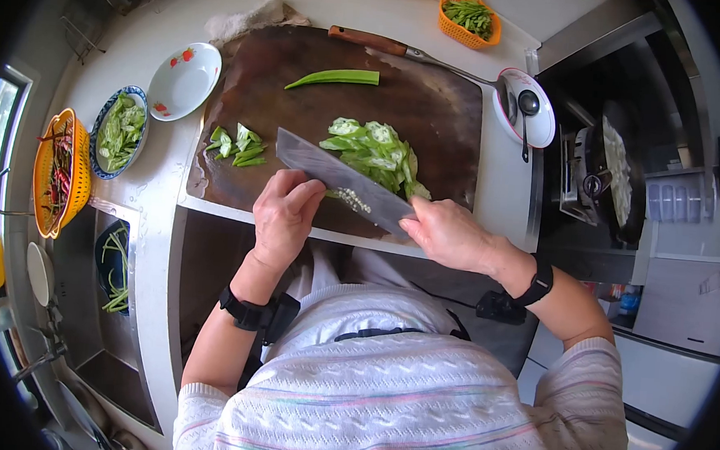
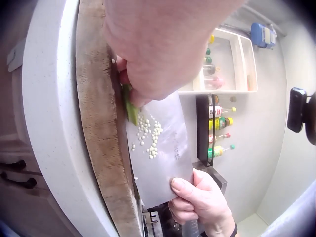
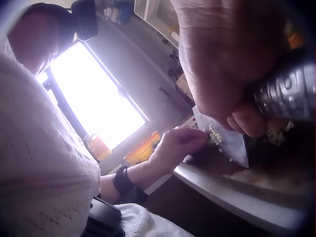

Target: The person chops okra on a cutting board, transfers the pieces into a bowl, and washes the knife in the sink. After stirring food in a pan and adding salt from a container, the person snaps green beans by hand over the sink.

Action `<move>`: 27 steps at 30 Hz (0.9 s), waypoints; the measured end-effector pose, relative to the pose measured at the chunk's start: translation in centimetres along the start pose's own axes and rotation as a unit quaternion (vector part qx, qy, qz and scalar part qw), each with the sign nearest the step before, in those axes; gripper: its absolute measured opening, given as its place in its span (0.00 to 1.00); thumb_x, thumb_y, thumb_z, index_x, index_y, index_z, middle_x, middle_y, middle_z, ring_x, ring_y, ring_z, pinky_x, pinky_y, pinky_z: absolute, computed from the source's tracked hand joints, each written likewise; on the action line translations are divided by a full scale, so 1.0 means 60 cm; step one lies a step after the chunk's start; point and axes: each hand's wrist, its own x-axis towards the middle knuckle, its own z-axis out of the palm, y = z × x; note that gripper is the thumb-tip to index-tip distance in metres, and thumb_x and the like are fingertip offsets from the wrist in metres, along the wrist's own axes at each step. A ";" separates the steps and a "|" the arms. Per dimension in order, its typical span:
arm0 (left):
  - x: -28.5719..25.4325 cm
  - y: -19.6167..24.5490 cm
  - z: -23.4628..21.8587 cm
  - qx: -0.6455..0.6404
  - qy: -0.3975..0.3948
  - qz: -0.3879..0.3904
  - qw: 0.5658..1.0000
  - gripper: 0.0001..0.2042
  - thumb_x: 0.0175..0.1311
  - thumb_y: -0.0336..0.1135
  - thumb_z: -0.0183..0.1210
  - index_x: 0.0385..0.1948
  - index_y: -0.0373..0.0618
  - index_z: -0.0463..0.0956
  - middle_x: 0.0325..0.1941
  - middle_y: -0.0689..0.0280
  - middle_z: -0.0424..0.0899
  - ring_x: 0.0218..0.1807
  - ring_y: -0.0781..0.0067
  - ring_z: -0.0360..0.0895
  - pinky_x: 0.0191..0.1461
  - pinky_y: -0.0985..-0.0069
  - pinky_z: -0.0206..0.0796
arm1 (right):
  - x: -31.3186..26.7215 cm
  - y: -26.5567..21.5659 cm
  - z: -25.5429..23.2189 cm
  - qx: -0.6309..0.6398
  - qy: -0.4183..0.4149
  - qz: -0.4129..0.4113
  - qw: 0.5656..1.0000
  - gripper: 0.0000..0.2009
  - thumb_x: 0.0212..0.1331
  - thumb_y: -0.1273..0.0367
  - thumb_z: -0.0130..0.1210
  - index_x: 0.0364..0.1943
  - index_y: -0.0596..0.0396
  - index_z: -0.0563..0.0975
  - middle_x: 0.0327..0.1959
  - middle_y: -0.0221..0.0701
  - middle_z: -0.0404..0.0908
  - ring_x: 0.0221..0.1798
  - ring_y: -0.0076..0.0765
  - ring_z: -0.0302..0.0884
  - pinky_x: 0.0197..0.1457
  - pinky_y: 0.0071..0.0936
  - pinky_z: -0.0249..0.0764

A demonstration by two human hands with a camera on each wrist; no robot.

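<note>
In my right hand I grip a broad-bladed cleaver by its metal handle, its blade slanting over the near side of the board. Small white seeds cling to the blade's face. My left hand pinches a green okra piece low against the board, right beside the blade; in the head view the fingers mostly hide it. A pile of sliced okra lies beyond the blade, and a few cut okra ends lie to the left. One whole okra pod rests farther back.
The brown cutting board reaches the counter's front edge. A spatula lies across its back right corner to a bowl. Left are a white bowl, a bowl of okra and an orange basket. A wok stands right.
</note>
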 end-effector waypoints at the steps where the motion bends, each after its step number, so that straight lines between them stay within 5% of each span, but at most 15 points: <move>1: -0.001 -0.002 0.000 -0.004 0.003 -0.001 1.000 0.06 0.47 0.25 0.62 0.28 0.47 0.79 0.31 0.65 0.75 0.32 0.64 0.76 0.33 0.72 0.69 | 0.000 -0.004 -0.005 -0.001 -0.010 0.009 1.000 0.12 0.60 0.66 0.49 0.28 0.64 0.65 0.19 0.49 0.73 0.26 0.59 0.73 0.27 0.47 0.67; 27: -0.007 -0.007 -0.003 0.007 0.028 0.011 1.000 0.07 0.46 0.22 0.63 0.27 0.46 0.79 0.31 0.65 0.77 0.32 0.64 0.76 0.34 0.73 0.69 | -0.010 -0.025 -0.034 0.006 -0.028 0.021 0.999 0.11 0.60 0.67 0.49 0.30 0.63 0.66 0.19 0.50 0.73 0.25 0.58 0.73 0.26 0.45 0.66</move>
